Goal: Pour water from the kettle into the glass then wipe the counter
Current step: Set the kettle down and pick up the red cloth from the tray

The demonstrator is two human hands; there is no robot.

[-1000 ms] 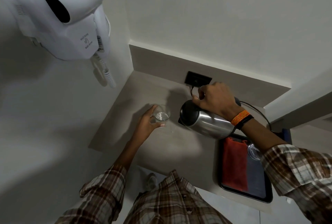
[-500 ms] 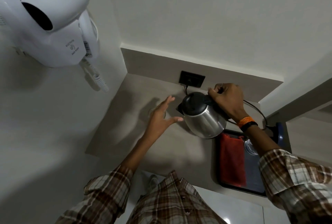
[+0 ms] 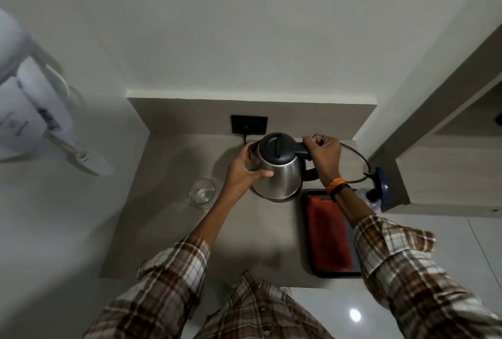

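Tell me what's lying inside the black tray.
A red cloth lies in the black tray, with a bluish-grey one beside it, mostly hidden by the right forearm. What lies under them cannot be seen.

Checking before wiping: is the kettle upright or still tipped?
Upright: the kettle stands level on the counter, lid facing up, both hands on it.

It looked like a hotel room's small tea corner: a white wall-mounted hair dryer [image 3: 32,110] hung at the left, and a narrow beige surface [image 3: 168,230] carried a steel electric kettle [image 3: 279,175] beside a black wall socket [image 3: 249,124] and a black tray [image 3: 334,273].
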